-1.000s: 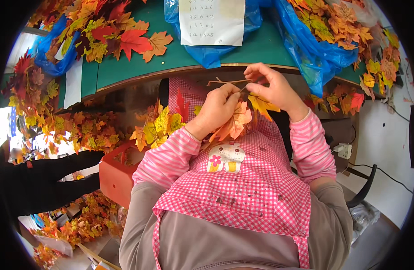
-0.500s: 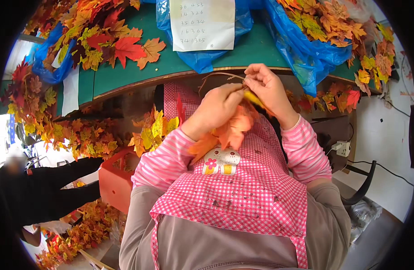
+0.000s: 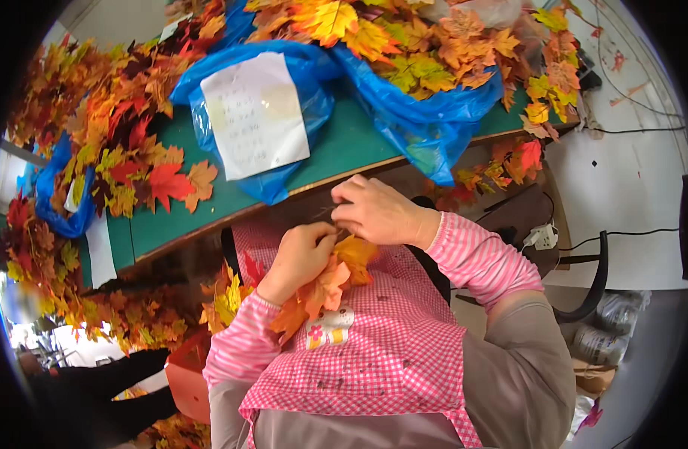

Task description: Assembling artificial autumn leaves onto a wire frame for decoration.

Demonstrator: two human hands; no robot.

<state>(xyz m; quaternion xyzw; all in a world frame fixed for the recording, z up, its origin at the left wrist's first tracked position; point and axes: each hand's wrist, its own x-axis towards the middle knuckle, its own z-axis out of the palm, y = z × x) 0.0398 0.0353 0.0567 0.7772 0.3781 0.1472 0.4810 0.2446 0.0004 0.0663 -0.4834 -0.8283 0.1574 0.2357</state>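
Observation:
Close together in front of my apron, below the table's edge, both hands work on a spray of artificial maple leaves in orange and yellow. My left hand is closed around its stem, with the leaves hanging below toward the apron. Just above and to the right, my right hand has its fingers bent in a pinch at the stem's upper end. Those fingertips hide most of what they grip. A yellow-orange leaf sticks out under the right hand.
Blue plastic bags full of leaves lie on the green table. A handwritten paper sheet rests on one. Heaped leaf garlands lie at the left. A red plastic stool stands lower left, near a person's dark-clothed legs. A power socket is at right.
The whole view has swung, so the table slants and sits further left. My right hand has turned over the stem, fingers now pointing left. The thin brown stem end no longer shows beyond my hands.

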